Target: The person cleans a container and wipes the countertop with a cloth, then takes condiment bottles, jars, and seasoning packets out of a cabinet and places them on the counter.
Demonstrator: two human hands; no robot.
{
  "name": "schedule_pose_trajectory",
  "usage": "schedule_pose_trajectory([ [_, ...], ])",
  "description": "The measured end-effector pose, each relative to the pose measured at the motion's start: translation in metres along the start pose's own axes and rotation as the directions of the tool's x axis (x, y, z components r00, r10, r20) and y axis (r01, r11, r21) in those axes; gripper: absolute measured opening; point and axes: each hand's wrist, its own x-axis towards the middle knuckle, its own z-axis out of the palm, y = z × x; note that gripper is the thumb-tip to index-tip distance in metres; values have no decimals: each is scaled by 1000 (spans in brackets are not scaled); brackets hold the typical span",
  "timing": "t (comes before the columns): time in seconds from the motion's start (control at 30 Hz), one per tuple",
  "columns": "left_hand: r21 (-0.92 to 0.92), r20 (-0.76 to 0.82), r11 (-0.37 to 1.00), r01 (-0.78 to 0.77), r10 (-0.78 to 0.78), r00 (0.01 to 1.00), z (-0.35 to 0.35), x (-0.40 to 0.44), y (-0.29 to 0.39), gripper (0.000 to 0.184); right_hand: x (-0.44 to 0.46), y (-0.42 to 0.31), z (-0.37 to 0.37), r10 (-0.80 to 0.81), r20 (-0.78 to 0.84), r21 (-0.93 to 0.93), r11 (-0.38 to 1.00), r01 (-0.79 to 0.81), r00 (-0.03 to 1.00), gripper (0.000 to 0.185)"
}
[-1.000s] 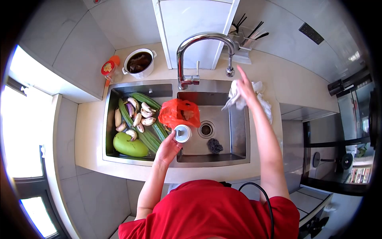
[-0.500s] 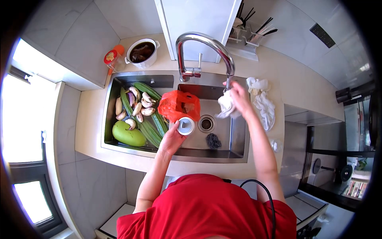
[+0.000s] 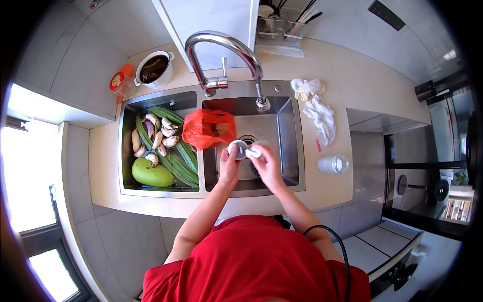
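My left hand [image 3: 230,168] grips a small white round lid [image 3: 237,149] with a greyish inside, held over the right sink basin [image 3: 294,146]. Bunched in the fingers of my right hand [image 3: 268,168] is a white cloth [image 3: 254,152], pressed against or very close to the lid's right edge. Both hands are below the faucet [image 3: 224,38], whose spout end hangs above and to the right. A red plastic bag [image 3: 209,128] sits just beyond my left hand, on the basin's left side. The drain and a dark scrubber are mostly hidden behind my hands.
The left basin [image 3: 126,176] holds eggplants [image 3: 171,141], ridged green gourds [image 3: 178,168] and a large green gourd [image 3: 152,173]. A white pot [image 3: 163,78] of dark liquid and a red-lidded jar [image 3: 121,85] stand behind. White cloths [image 3: 322,118] and a glass jar [image 3: 332,164] are on the right counter.
My right hand has come down and left from the faucet spout, bringing the cloth to the lid. My left hand still holds the lid. The view has shifted to the right.
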Motion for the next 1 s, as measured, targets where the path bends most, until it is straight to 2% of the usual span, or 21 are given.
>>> schedule_pose_trajectory([
  [0.1, 41, 12, 997, 66, -67, 998, 11, -1, -3, 24, 0, -1, 9, -50, -8, -65, 997, 50, 999, 28],
  [0.17, 41, -13, 996, 79, -79, 997, 22, -6, -7, 27, 15, 7, 8, -114, -46, -216, 971, 102, 992, 23],
  [0.2, 47, 6, 994, 101, -101, 995, 30, -12, -3, 27, 23, 10, 7, -127, -66, -228, 968, 109, 990, 18],
  [0.3, 62, 35, 992, 114, -116, 993, 29, -7, -6, 27, 30, 9, 4, -211, -34, -289, 938, 193, 977, 17],
  [0.4, 60, -3, 998, 31, -31, 1000, 22, 1, -12, 29, -5, 2, 12, -168, -41, -262, 953, 152, 985, 23],
  [0.43, 61, -3, 998, 32, -32, 999, 26, -3, -9, 29, -13, 1, 15, -162, -81, -211, 967, 141, 983, 25],
  [0.5, 185, -1, 979, 90, -91, 996, 31, -6, -5, 31, -14, 2, 16, -74, -195, -126, 991, 50, 978, 23],
  [0.53, 186, -1, 978, 91, -92, 996, 31, -5, -5, 31, -11, 5, 14, -73, -195, -126, 991, 49, 978, 23],
  [0.63, 276, 68, 960, 53, -75, 995, 25, 1, -12, 33, 9, 28, 12, -68, -155, -227, 973, 31, 986, 20],
  [0.7, 314, 82, 946, 75, -106, 991, 13, 2, -20, 32, 21, 49, 15, -119, -128, -322, 944, 72, 985, 17],
  [0.77, 272, 197, 921, 279, -338, 920, 7, -3, -23, 32, 36, 65, 9, -34, -133, -273, 962, -4, 991, 10],
  [0.83, 216, 202, 924, 316, -359, 911, 14, -9, -13, 34, 41, 82, -1, 98, -99, -295, 948, -124, 990, 10],
  [0.9, 105, 220, 916, 386, -400, 890, 22, -13, -1, 38, 36, 98, -18, 223, 3, -137, 966, -220, 975, 17],
  [0.97, 56, 206, 917, 394, -397, 894, 21, -6, 7, 39, 30, 112, -26, 296, -58, -55, 953, -299, 954, 15],
  [1.0, 21, 217, 915, 404, -398, 891, 21, -3, 12, 40, 29, 99, -36, 462, 8, 71, 885, -461, 887, 19],
])
